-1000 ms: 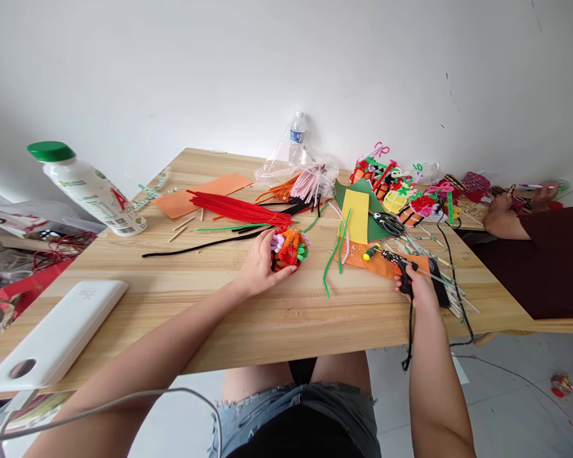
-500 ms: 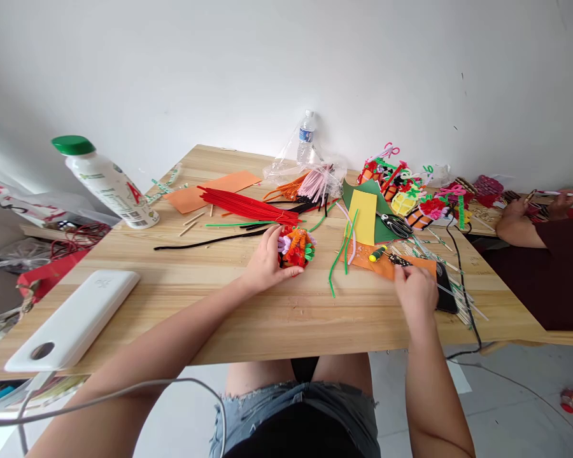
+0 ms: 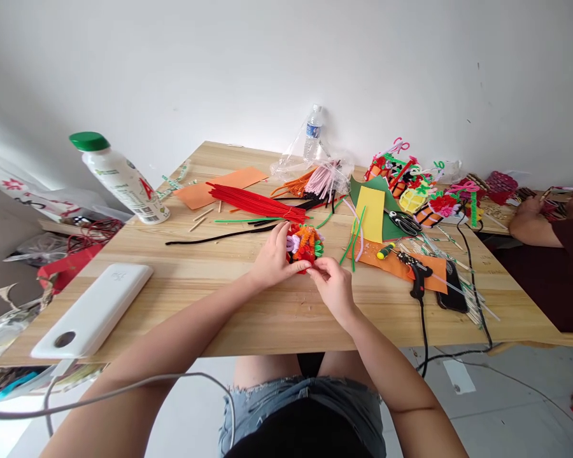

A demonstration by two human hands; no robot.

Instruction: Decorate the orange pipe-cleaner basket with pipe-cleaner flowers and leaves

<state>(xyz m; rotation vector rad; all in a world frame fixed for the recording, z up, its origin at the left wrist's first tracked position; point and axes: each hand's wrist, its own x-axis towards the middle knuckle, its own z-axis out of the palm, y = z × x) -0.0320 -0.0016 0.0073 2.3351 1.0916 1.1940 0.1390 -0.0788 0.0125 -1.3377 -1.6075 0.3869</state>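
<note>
A small pipe-cleaner flower craft (image 3: 305, 242), orange, red, purple and green, sits low over the table in front of me. My left hand (image 3: 274, 257) is wrapped round its left side, thumb along the near edge. At its near right edge, the fingers of my right hand (image 3: 333, 283) are pinched together on it; anything small between the fingertips is hidden. A black glue gun (image 3: 417, 275) lies on orange paper (image 3: 434, 264) to the right, its cord hanging over the front edge. Red pipe cleaners (image 3: 253, 202) lie in a bundle behind the craft.
Black-handled scissors (image 3: 405, 222), a yellow sheet (image 3: 370, 213) and finished pipe-cleaner crafts (image 3: 415, 191) are at the back right. A black phone (image 3: 451, 289) lies by white sticks. A power bank (image 3: 93, 312) and white bottle (image 3: 127, 181) stand left. Another person's hand (image 3: 530, 210) is far right.
My right hand has left the glue gun on the orange paper and come left to the craft, pinching its near edge. My left hand keeps its hold. The view has shifted slightly.
</note>
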